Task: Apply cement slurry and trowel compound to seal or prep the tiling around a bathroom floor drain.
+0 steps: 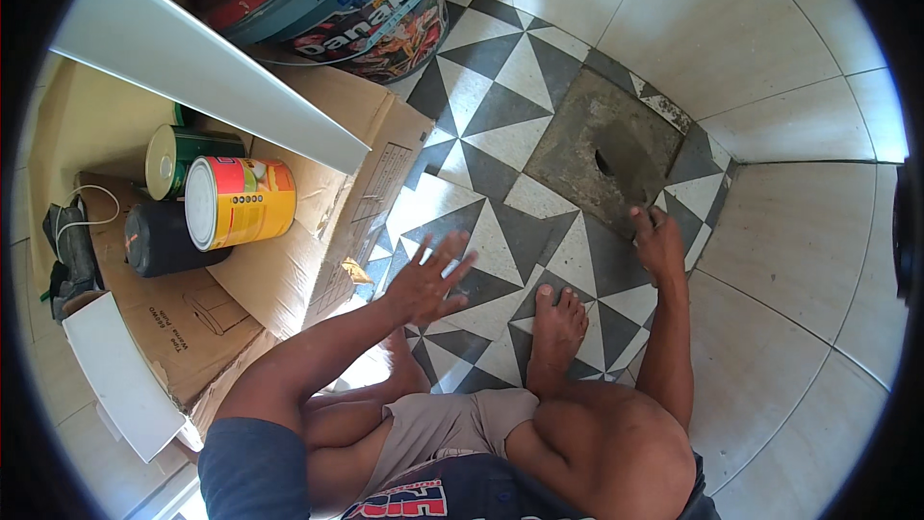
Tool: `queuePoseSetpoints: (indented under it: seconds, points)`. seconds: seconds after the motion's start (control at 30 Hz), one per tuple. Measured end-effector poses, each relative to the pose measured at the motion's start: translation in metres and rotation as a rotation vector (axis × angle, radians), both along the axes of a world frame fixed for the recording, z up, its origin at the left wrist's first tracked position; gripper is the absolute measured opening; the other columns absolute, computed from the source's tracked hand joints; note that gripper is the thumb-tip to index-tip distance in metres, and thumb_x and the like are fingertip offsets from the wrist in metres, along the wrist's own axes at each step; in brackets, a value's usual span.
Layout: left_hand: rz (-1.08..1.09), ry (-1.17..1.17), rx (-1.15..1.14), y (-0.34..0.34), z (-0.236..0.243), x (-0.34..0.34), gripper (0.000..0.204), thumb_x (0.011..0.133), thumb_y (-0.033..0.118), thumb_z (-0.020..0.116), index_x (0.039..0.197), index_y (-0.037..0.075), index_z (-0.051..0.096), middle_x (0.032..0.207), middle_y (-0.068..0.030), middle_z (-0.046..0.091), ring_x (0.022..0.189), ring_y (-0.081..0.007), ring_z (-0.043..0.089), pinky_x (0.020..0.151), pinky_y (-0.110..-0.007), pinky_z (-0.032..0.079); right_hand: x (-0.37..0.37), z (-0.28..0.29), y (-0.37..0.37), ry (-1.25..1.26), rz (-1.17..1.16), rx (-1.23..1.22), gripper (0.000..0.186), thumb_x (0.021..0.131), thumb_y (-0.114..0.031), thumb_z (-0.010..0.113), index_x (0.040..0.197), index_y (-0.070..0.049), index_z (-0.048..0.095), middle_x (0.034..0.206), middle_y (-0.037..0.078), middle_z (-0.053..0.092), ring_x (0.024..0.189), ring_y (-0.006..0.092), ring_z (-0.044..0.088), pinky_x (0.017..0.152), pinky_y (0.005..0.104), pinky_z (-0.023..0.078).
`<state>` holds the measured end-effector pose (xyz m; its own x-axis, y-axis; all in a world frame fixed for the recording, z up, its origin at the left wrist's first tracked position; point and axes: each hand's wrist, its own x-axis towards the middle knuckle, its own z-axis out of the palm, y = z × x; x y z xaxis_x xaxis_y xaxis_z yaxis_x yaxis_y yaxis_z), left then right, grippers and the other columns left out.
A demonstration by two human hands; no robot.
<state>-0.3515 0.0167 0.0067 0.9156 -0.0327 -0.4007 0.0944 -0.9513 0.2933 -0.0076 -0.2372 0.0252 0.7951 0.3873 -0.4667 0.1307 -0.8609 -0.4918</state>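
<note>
My left hand (428, 281) hovers above the patterned floor tiles (491, 241), fingers spread and holding nothing. On the other side, my right hand (660, 245) has its fingers stretched out close to the near right edge of a square grey concrete slab (577, 140). Nothing shows in that hand; whether its fingertips touch the slab I cannot tell. A dark hole (603, 163) opens near the slab's middle, with a darker smear beside it. My bare foot (556, 337) rests on the tiles between my hands.
A cardboard box (337, 231) stands at left beside a white panel (221, 63). Near it are a yellow-red can (255, 202), a green can (197, 156) and a black cylindrical thing (173, 239). A blue-rimmed bucket (385, 14) stands far left. Tiled walls (789, 270) close the right side.
</note>
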Motion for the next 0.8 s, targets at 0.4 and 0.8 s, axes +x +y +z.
queuePoseSetpoints:
  seconds: [0.4, 0.8]
  points:
    - [-0.315, -0.046, -0.295, -0.039, -0.012, -0.019, 0.091, 0.091, 0.042, 0.068, 0.164, 0.016, 0.022, 0.173, -0.0121, 0.012, 0.16, -0.0272, 0.012, 0.129, -0.054, 0.006, 0.016, -0.005, -0.009, -0.084, -0.085, -0.009, 0.052, 0.1, -0.044, 0.06, 0.104, 0.008, 0.065, 0.097, 0.034, 0.066, 0.096, 0.0501, 0.066, 0.082, 0.051, 0.05]
    - [-0.274, -0.113, -0.301, -0.033, -0.025, -0.009, 0.088, 0.093, 0.045, 0.063, 0.165, 0.019, 0.019, 0.173, -0.0104, 0.008, 0.16, -0.0268, 0.01, 0.129, -0.055, 0.006, 0.009, -0.008, 0.002, -0.212, 0.023, 0.016, 0.05, 0.1, -0.041, 0.061, 0.1, 0.008, 0.065, 0.091, 0.033, 0.066, 0.088, 0.0508, 0.064, 0.078, 0.052, 0.049]
